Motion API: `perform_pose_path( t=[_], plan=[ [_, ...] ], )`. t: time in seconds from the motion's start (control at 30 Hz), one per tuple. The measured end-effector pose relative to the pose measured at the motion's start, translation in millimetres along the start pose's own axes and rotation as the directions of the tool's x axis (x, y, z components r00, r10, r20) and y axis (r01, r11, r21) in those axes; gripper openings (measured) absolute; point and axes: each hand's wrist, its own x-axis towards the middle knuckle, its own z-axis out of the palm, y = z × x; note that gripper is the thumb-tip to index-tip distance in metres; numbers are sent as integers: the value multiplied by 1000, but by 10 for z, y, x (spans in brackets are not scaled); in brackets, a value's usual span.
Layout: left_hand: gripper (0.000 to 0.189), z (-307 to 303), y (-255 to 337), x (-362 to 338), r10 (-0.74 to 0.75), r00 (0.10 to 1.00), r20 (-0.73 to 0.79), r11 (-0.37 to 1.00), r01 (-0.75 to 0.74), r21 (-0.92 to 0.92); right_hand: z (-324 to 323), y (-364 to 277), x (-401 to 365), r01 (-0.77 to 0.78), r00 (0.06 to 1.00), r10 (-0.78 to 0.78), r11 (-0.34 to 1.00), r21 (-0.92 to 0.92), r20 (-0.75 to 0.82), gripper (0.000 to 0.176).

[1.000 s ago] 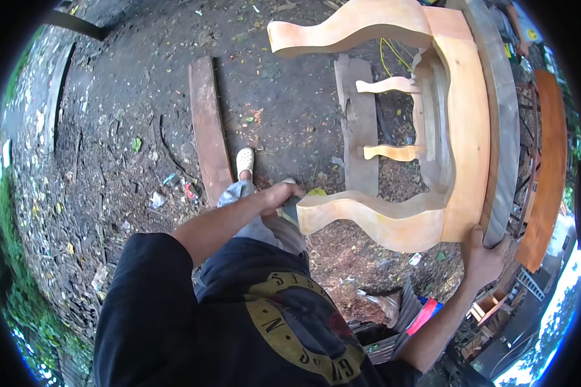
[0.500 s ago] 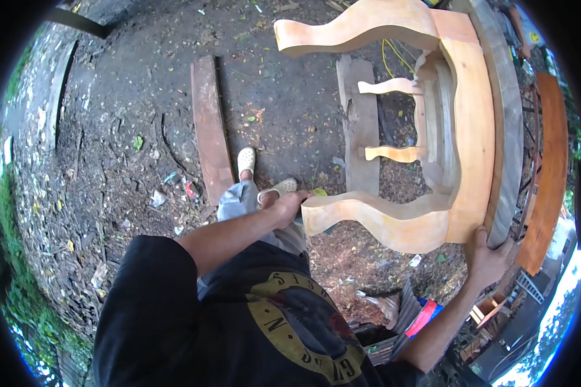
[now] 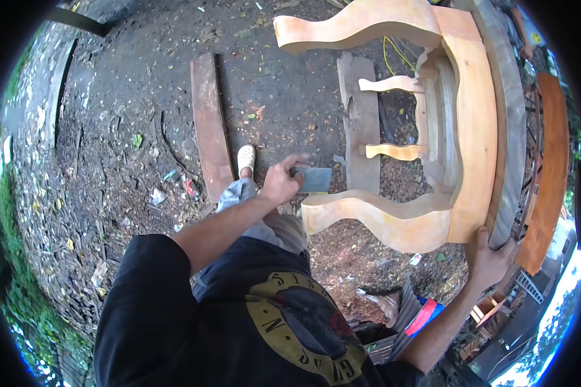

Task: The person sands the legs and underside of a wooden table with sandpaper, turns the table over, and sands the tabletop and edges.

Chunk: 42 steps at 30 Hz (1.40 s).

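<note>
My left hand [image 3: 283,183] is closed round a flat grey-green block [image 3: 315,180], with one finger raised and slightly blurred. The block is just above the foot end of a pale curved wooden leg [image 3: 387,219], apart from it. My right hand [image 3: 487,261] grips the near corner of the wooden frame, its thumb on the pale apron [image 3: 474,129] and its fingers partly hidden at the grey top slab [image 3: 510,135]. A second large curved leg [image 3: 361,27] extends from the frame's far end. Two smaller legs [image 3: 394,152] show farther back.
A reddish-brown plank [image 3: 210,122] and a weathered board [image 3: 361,129] lie on the littered dirt ground. My shoe [image 3: 246,158] is beside the plank. An orange-brown wooden panel [image 3: 549,174] stands at the right. Part of another person [image 3: 521,32] shows at the upper right.
My left hand has moved up and slightly left from the leg's foot end, bringing the grey-green block into clear view. My right hand keeps its place on the frame.
</note>
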Motion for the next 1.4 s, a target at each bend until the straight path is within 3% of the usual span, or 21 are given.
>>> perform_pose_path(
  t=[0.03, 0.13, 0.27, 0.3, 0.37, 0.47, 0.57, 0.67, 0.77, 0.87, 0.97, 1.07, 1.17, 1.27, 1.37, 1.4],
  plan=[
    [30, -3, 43, -21, 103, 994, -37, 991, -106, -86, 4, 8, 7, 2, 1000, -2, 1000, -2, -1, 78],
    [34, -12, 175, -250, 143, 967, 211, 989, -132, -66, 17, 20, 12, 2, 1000, -2, 1000, 6, -9, 79],
    [36, 105, -167, -105, 427, 845, 321, 828, -508, 235, 60, 52, 16, -12, 1000, 12, 1000, 19, -13, 80],
    [37, 68, -65, -112, 278, 886, 372, 897, -378, 230, 57, 53, 19, -23, 1000, 23, 1000, 1, 1, 80],
    [39, -53, 255, -161, -34, 885, 464, 965, -91, 244, 50, 50, 30, -43, 999, 44, 999, -33, 27, 80],
    [40, -44, 139, -158, 27, 908, 418, 931, -174, 319, 37, 32, 17, -30, 999, 30, 1000, -8, 9, 80],
    [42, -49, 9, -158, 136, 907, 399, 933, -253, 256, -27, -17, -3, -44, 998, 42, 999, 31, 55, 80],
    [44, -79, -89, -92, 20, 899, 437, 998, -47, 51, 0, -1, 8, -61, 996, 62, 998, -10, 61, 79],
    [45, -125, 117, -10, -121, 870, 477, 972, 8, 233, -17, -23, 2, -46, 998, 46, 999, 3, 34, 81],
    [43, 27, -261, 103, 132, 849, 512, 936, -276, 217, 83, 77, 27, -37, 999, 37, 999, 4, 16, 83],
    [44, -145, 164, -146, 100, 836, 540, 942, -255, 220, 86, 88, 62, -36, 999, 36, 999, -26, 8, 85],
    [43, -311, 427, -328, -46, 833, 552, 960, -115, 255, 86, 105, 92, -30, 999, 31, 999, -16, 18, 85],
    [41, -385, 59, -350, 29, 884, 466, 905, -221, 363, 5, 30, 112, -114, 985, 118, 993, -35, 125, 85],
    [41, -593, -647, -422, -11, 913, 407, 848, -207, 488, 68, 68, 75, -59, 998, 59, 998, 11, 33, 81],
    [42, -706, -178, -272, 29, 968, 250, 899, -135, 418, -44, -16, 53, -76, 993, 75, 997, -1, 90, 77],
    [42, -643, -59, -253, 70, 951, 301, 907, -186, 378, -46, -18, 54, -68, 994, 67, 998, 10, 82, 76]
  ],
)
